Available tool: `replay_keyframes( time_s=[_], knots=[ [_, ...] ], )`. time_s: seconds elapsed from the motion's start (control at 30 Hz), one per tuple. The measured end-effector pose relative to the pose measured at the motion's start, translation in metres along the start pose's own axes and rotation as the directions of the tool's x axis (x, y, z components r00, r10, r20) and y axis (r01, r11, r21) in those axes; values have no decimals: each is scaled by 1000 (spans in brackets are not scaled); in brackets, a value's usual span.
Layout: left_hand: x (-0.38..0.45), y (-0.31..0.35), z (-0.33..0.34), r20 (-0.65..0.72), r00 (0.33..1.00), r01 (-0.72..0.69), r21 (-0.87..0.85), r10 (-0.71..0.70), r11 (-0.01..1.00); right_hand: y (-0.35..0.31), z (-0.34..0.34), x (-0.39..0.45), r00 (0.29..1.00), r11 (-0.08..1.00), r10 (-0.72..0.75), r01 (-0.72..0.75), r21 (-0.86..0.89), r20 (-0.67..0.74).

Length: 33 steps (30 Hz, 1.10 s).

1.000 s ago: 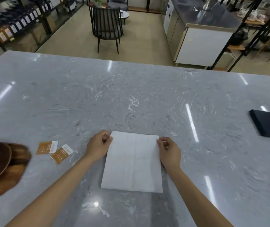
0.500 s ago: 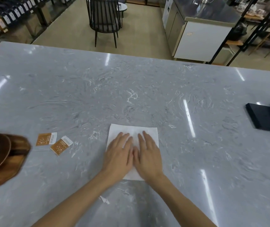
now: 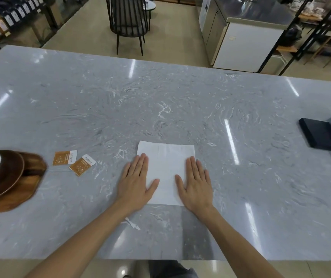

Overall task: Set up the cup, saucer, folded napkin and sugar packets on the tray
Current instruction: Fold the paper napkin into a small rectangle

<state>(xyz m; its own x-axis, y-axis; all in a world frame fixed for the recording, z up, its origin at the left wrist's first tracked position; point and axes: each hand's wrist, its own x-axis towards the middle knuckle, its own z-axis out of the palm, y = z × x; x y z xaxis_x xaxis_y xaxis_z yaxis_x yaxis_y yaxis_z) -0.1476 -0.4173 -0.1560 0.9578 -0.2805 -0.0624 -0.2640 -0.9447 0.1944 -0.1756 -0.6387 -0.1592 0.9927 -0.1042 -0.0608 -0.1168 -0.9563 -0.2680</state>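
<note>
While both palms press flat, left hand [image 3: 135, 182] on napkin [image 3: 165, 167] left edge, right hand [image 3: 195, 182] on right edge

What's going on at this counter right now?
A person is flattening a white napkin on the grey counter. The left hand and right hand lie open and flat on its two side edges. Two orange sugar packets lie loose to the left, not yet on the wooden tray, which carries a dark saucer at the picture's left edge.
</note>
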Motion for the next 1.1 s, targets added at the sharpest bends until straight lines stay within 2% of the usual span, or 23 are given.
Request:
replay_keyframes(
  time_s=[0.13, 0.33, 0.4, 0.57, 0.9, 1.1],
  knots=[
    [5, 0, -7, 37, 999, 3, 0, -3, 1000, 1, -2, 2, 999, 1000, 7, -8, 4, 45],
    [64, 9, -22, 28, 967, -252, 9, 252, 968, -11, -13, 39, 999, 1000, 19, -20, -22, -26],
    [78, 10, -18, 67, 962, -268, 16, 266, 963, -7, -12, 48, 1000, 999, 23, -23, -32, 2],
    [86, -13, -8, 8, 986, -168, 36, 168, 985, 3, -4, 54, 1000, 999, 30, -29, -33, 2],
    [74, -13, -3, 5, 996, -92, 34, 92, 995, 5, -5, 52, 999, 999, -20, 21, -40, 26],
    [50, -3, -4, -1, 999, 47, -4, -47, 999, 2, -15, 34, 997, 995, -76, 77, -61, 27]
  ],
)
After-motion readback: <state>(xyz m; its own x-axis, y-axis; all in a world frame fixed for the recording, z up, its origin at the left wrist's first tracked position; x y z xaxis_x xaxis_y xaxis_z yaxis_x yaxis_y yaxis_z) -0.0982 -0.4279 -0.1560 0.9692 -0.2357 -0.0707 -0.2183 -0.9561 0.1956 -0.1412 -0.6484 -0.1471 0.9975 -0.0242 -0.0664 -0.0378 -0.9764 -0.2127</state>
